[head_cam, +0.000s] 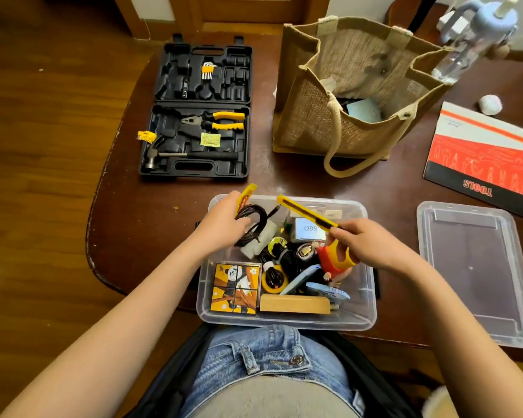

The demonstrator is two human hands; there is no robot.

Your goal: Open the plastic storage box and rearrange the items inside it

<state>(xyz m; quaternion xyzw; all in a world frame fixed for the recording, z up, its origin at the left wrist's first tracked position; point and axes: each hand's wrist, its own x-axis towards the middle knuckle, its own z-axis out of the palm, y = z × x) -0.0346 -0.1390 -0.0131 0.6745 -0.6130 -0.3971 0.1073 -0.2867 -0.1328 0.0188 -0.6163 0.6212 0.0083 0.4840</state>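
The clear plastic storage box (370,309) stands open at the table's near edge, its lid (471,267) lying to the right. My left hand (221,224) holds a yellow packet (245,197) and a coil of black cable (252,220) above the box's far left corner. My right hand (366,242) grips a yellow utility knife (307,212) that points up and left, with a red and yellow figurine (334,260) just beneath it. Inside lie a panda puzzle cube (235,289), a wooden block (295,304), a silver box marked Q8 (310,229), yellow tape rolls and more cables.
An open black tool case (198,113) with pliers and a hammer lies at the far left. A jute bag (357,92) stands behind the box. A red "TOOLS" booklet (483,158) and a water bottle (477,40) sit at the far right.
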